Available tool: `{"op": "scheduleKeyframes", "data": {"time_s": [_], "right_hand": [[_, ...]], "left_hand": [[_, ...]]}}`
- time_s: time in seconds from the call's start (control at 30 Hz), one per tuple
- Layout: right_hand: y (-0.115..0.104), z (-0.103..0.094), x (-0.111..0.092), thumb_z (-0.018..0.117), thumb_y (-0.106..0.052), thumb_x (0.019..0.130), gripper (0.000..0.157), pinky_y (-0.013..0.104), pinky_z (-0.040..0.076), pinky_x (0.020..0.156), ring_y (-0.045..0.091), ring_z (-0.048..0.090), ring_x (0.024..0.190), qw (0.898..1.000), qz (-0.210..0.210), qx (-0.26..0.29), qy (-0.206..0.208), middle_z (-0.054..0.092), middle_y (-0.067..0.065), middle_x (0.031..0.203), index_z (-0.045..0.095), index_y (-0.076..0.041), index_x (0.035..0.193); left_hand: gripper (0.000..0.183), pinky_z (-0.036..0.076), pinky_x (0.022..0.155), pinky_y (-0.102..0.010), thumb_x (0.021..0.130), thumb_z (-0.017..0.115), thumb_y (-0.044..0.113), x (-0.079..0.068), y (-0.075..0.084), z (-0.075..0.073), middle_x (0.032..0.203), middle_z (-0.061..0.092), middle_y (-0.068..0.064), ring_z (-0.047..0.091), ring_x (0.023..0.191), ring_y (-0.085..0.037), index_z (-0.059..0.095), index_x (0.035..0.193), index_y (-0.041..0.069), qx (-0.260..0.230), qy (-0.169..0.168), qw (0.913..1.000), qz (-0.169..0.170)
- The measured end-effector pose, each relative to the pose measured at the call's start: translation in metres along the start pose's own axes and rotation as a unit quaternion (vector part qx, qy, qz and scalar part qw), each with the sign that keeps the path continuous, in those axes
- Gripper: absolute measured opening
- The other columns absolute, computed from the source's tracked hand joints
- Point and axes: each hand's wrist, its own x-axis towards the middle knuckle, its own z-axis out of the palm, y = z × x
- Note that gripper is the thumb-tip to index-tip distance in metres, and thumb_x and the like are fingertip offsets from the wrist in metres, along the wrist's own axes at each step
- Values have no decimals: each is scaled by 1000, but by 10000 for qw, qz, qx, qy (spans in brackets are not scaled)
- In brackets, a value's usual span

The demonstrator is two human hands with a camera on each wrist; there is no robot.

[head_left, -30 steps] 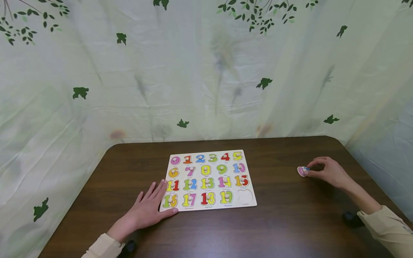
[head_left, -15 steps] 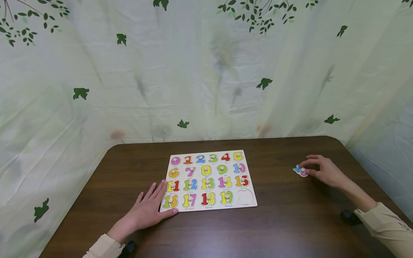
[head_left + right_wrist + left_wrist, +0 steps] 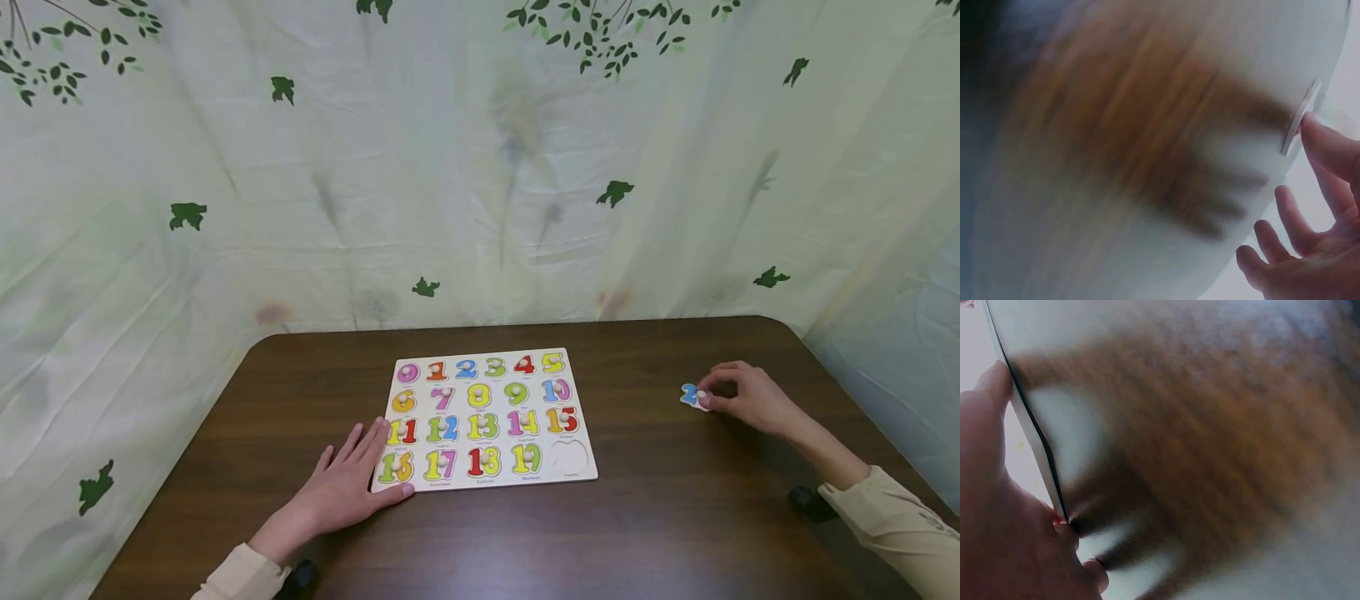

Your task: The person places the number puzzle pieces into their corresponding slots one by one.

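A white number puzzle board (image 3: 461,417) lies on the table, its rows filled with coloured knobbed number pieces. One recess (image 3: 571,458) at its lower right corner holds no piece. My left hand (image 3: 337,487) rests flat at the board's left edge, fingers spread, thumb along the near corner. In the left wrist view the thumb (image 3: 996,384) lies against the board's edge. Far to the right, my right hand (image 3: 753,398) pinches a number puzzle piece (image 3: 689,395) between thumb and index finger. A blue 2 shows on it, and the fingers partly hide its pink part. The right wrist view shows this piece (image 3: 1300,119) edge-on at the fingertips.
The dark brown wooden table (image 3: 600,542) has rounded far corners and a glossy surface. Behind it hangs a pale curtain (image 3: 465,208) printed with green leaves. Black straps or devices sit at both wrists, under the beige sleeves (image 3: 896,521).
My right hand has shifted slightly left and turned the puzzle piece, so the blue 2 now faces left and reads upright. My left hand and the board have stayed in place.
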Motion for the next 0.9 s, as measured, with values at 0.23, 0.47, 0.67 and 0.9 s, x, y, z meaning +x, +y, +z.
{"op": "scheduleKeyframes", "data": {"time_s": [0.23, 0.47, 0.67, 0.9], "right_hand": [[-8, 2, 1, 73, -14, 90, 16, 68, 34, 93, 51, 40, 120, 9995, -265, 144, 66, 52, 34, 125, 72, -4, 102], [-29, 8, 1, 74, -12, 89, 15, 67, 34, 94, 50, 40, 121, 9978, -529, 361, 180, 52, 33, 127, 72, -5, 102], [-48, 16, 2, 76, -13, 87, 13, 64, 36, 91, 49, 42, 119, 9956, -760, 472, 267, 51, 29, 128, 72, -11, 99], [-67, 29, 4, 77, -13, 86, 12, 60, 38, 93, 45, 44, 120, 9938, -937, 582, 155, 52, 24, 128, 72, -16, 97]], "left_hand": [[110, 11, 107, -72, 81, 54, 78, 0, 0, -1, 162, 18, -14, 12, 147, -40, 20, 157, 6, 52, 16, 10000, 45], [110, 12, 107, -72, 81, 55, 77, -1, 1, -2, 162, 18, -14, 13, 147, -41, 20, 157, 6, 71, 43, 9999, 58], [110, 11, 107, -72, 81, 54, 78, -1, -2, 0, 162, 19, -14, 13, 147, -41, 21, 157, 6, 37, 59, 10000, 64], [109, 11, 106, -72, 81, 56, 77, 0, -4, 2, 161, 20, -14, 14, 146, -42, 23, 156, 5, -36, 163, 9998, 138]]}}
